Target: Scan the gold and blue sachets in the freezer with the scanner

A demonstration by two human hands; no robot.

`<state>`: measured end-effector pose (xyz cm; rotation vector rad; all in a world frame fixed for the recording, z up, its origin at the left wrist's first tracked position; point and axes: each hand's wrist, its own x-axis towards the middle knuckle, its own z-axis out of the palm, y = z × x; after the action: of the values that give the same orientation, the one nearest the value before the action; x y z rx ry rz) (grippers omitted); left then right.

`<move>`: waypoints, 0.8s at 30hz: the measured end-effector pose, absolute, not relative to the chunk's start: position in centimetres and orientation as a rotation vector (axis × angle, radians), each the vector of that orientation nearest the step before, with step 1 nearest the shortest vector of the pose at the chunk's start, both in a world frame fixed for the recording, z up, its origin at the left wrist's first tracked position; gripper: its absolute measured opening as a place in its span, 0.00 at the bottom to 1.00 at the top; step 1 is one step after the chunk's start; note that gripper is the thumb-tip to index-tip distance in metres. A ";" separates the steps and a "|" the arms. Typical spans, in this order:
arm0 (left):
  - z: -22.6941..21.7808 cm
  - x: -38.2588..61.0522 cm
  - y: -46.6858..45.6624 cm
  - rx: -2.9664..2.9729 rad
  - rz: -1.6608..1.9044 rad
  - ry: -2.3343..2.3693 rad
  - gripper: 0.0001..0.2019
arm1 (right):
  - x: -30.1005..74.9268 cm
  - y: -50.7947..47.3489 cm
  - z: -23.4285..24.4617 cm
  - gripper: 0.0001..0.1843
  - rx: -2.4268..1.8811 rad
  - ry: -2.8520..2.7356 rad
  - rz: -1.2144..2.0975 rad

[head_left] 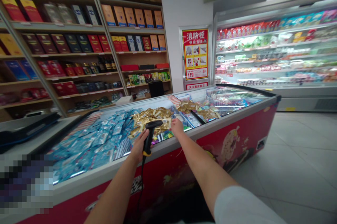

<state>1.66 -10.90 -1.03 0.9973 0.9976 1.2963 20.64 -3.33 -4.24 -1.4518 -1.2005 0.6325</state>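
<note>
A black barcode scanner (150, 133) with a yellow base is in my left hand (139, 146), whose fingers wrap round its handle. Its head points right, and a cord hangs from it down the freezer front. My right hand (177, 127) pinches the end of a gold and whitish ice cream wrapper (166, 124), just right of the scanner head. Both hands are over the near rim of the chest freezer (168, 147). Beneath them lie gold ice cream packets (152, 115), with many blue packets (97, 139) to the left.
A black divider (197, 117) and wire baskets section the freezer's right half. At far left stands a counter with a black device (28, 129). Shelves of boxed goods (60, 43) line the back left wall. A lit refrigerated display (273, 52) and tiled floor (297, 153) are at right.
</note>
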 end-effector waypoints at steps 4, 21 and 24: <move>-1.4 1.5 -10.6 1.114 1.278 0.951 0.17 | 20.6 -3.4 -4.3 0.09 -1.415 -1.209 0.637; -1.4 1.6 -10.8 1.156 1.275 0.943 0.17 | 20.6 -3.5 -4.2 0.06 -1.357 -1.206 0.665; -1.4 1.6 -10.7 1.151 1.275 0.945 0.17 | 20.5 -3.4 -4.2 0.06 -1.364 -1.212 0.666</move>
<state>1.57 -10.74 -1.38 1.1505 0.9447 1.2754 20.52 -3.43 -4.17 -1.3635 -1.2118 0.6661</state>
